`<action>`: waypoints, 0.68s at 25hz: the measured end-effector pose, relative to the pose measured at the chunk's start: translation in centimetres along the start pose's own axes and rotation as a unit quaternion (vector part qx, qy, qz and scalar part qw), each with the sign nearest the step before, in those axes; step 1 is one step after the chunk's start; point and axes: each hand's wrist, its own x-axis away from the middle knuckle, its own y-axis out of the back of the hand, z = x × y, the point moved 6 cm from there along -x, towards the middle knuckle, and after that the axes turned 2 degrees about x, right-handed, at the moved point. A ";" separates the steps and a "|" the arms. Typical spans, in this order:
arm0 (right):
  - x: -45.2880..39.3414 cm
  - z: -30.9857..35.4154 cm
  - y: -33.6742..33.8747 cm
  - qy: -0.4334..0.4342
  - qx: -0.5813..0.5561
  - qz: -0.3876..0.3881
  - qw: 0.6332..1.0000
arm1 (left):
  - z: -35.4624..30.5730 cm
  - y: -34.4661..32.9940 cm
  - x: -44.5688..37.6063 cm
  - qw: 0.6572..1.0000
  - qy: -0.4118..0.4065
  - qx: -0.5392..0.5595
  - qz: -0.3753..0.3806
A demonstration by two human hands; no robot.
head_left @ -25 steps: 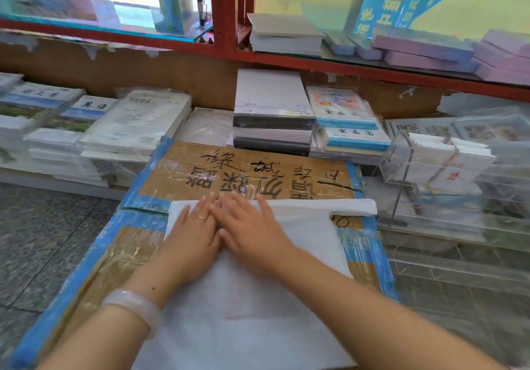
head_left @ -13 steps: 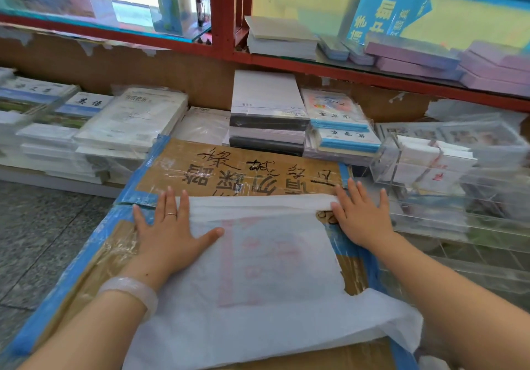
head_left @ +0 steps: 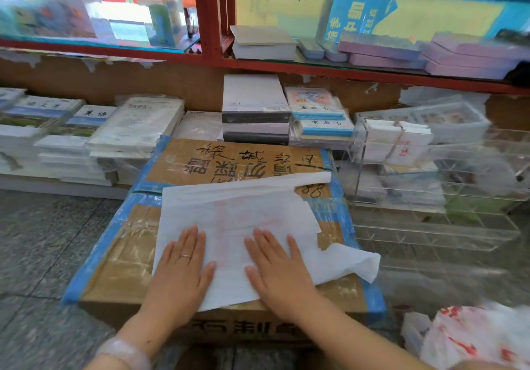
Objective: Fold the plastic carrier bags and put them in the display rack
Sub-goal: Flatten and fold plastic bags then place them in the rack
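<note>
Both hands flat, fingers straight, left hand (head_left: 183, 266) and right hand (head_left: 279, 266) pressing white bag (head_left: 238, 215) on box (head_left: 120, 258). Smoothed, not yet folded. Folded bags already in clear rack (head_left: 430, 194); more unfolded bags (head_left: 481, 338) lower right.

Under my palms the bag (head_left: 241, 215) is thin, matt white plastic, lying on a cardboard box (head_left: 129, 255) with glossy tape; right of my hands, a clear acrylic rack (head_left: 430, 226).

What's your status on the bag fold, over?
Both hands flat: left hand, right hand pressing the white carrier bag. Bag spread on the taped cardboard box, unfolded. Acrylic display rack right, nothing blocking.
</note>
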 end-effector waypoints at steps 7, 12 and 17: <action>6.3 -13.1 1.8 -0.052 -0.053 0.012 0.997 | 0.7 1.4 1.1 0.999 -0.016 -0.011 -0.030; 8.6 -15.4 3.9 -0.076 -0.189 -0.118 0.972 | 0.6 1.5 1.0 1.000 -0.007 0.003 -0.027; 9.1 -15.1 5.6 -0.176 -0.133 -0.230 0.948 | 0.5 1.6 1.0 1.000 0.009 0.019 -0.016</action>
